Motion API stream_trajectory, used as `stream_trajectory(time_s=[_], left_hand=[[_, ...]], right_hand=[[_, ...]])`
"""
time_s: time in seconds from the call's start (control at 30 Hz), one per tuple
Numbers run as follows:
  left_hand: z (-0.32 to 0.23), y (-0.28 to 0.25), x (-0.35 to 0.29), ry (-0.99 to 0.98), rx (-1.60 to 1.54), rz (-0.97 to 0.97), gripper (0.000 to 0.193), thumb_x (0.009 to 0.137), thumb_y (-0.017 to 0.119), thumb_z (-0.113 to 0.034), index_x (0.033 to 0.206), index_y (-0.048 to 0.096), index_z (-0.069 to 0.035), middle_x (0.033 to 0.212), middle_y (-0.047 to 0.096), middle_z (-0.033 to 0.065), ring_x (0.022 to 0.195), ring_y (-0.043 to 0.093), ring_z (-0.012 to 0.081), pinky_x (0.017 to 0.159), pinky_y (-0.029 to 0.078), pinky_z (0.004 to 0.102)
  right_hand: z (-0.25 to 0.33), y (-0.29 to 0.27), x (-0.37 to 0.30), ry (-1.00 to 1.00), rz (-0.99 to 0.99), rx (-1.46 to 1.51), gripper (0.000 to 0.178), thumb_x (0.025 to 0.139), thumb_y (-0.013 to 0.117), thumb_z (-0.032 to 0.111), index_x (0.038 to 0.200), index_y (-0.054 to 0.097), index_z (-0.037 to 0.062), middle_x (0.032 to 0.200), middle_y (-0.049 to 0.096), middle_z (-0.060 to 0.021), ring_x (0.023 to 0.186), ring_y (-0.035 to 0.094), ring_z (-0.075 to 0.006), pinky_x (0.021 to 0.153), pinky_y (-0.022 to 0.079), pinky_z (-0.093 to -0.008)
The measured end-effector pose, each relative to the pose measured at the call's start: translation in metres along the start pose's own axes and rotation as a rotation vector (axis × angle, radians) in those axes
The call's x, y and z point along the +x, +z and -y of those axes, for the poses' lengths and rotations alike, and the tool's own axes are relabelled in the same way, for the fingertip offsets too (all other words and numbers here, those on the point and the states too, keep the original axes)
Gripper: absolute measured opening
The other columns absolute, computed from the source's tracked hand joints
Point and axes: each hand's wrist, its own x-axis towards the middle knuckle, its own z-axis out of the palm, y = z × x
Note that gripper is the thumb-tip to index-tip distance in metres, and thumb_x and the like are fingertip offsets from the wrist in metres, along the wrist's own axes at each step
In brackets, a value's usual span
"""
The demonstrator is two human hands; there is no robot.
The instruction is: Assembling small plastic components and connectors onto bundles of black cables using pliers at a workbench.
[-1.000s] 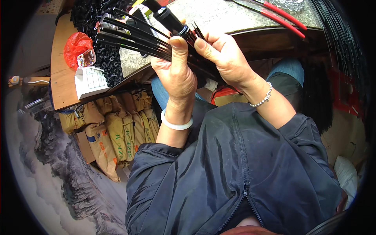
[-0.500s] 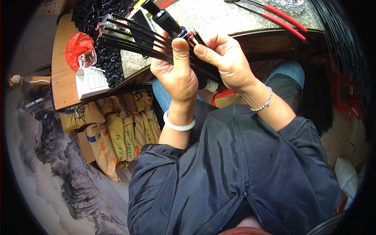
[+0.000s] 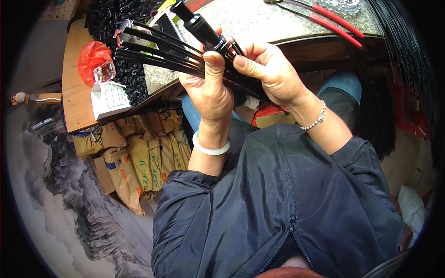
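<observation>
Both hands hold what looks like a black umbrella frame above the near edge of the workbench. Its thin black ribs [image 3: 160, 54] fan out to the left, and a stepped black cylinder [image 3: 202, 30] stands up at its hub, tilted left. My left hand [image 3: 211, 92] is closed around the ribs, thumb up beside the hub. The thumb and fingers of my right hand [image 3: 276, 74] pinch short black pieces at the hub's right side, where a bit of red shows. More black rods run down beneath both hands, partly hidden.
Red-handled pliers [image 3: 331, 28] lie on the stone-like benchtop [image 3: 245, 18]. A heap of small black parts [image 3: 132, 74], a red plastic bag [image 3: 94, 60] and a white box [image 3: 110, 99] sit at left. Yellowish sacks [image 3: 139, 160] are stacked below. Long black rods [image 3: 405, 51] hang at right.
The black cylinder has shifted slightly right and tipped a little more upright. My right hand has moved slightly right, still pinching at the hub. My left hand keeps its hold.
</observation>
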Motion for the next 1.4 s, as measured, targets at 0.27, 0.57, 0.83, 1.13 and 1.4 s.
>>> stream_trajectory(time_s=[0.27,0.57,0.83,1.13,1.4], left_hand=[[0.001,-0.003,-0.001,0.019,-0.028,-0.001,0.045,0.087,0.057,-0.03,0.115,0.047,0.004,0.094,0.059,0.0095,0.085,0.058,0.0147,0.079,0.047,0.0271],[0.002,-0.004,0.001,0.069,0.065,0.025,0.044,0.087,0.057,-0.029,0.115,0.047,0.004,0.095,0.059,0.0082,0.085,0.058,0.0145,0.079,0.047,0.027],[0.004,0.003,0.0,0.007,-0.072,-0.079,0.047,0.086,0.057,-0.032,0.117,0.047,0.002,0.094,0.059,0.0074,0.085,0.058,0.0137,0.079,0.046,0.0264],[0.008,0.001,0.004,0.002,-0.003,-0.004,0.048,0.086,0.057,-0.034,0.116,0.047,0.002,0.093,0.059,0.0082,0.084,0.058,0.0148,0.078,0.047,0.0271],[0.006,-0.003,0.001,-0.057,-0.04,-0.074,0.043,0.09,0.051,-0.033,0.115,0.045,0.002,0.093,0.059,0.0098,0.085,0.058,0.0161,0.078,0.047,0.0281]], right_hand=[[0.004,0.012,0.002,-0.046,-0.07,0.01,0.027,0.08,0.068,0.02,0.095,0.057,0.0005,0.085,0.062,-0.0029,0.078,0.057,-0.0068,0.074,0.045,-0.0207],[0.003,0.003,0.007,0.022,0.05,0.034,0.035,0.082,0.067,0.023,0.105,0.056,-0.0013,0.088,0.062,-0.0034,0.081,0.057,-0.0065,0.075,0.045,-0.0198],[-0.004,0.004,0.006,-0.034,-0.061,0.039,0.033,0.081,0.068,0.021,0.1,0.058,-0.0034,0.085,0.063,-0.004,0.077,0.058,-0.0064,0.073,0.045,-0.018],[0.003,-0.006,0.008,-0.012,-0.025,0.017,0.022,0.081,0.067,0.02,0.086,0.063,-0.0009,0.08,0.064,-0.0043,0.074,0.058,-0.0068,0.07,0.046,-0.0192],[0.003,0.008,0.013,0.012,-0.063,-0.119,0.021,0.083,0.064,0.012,0.1,0.058,0.0013,0.093,0.061,-0.0024,0.085,0.056,-0.0075,0.077,0.044,-0.0199]])
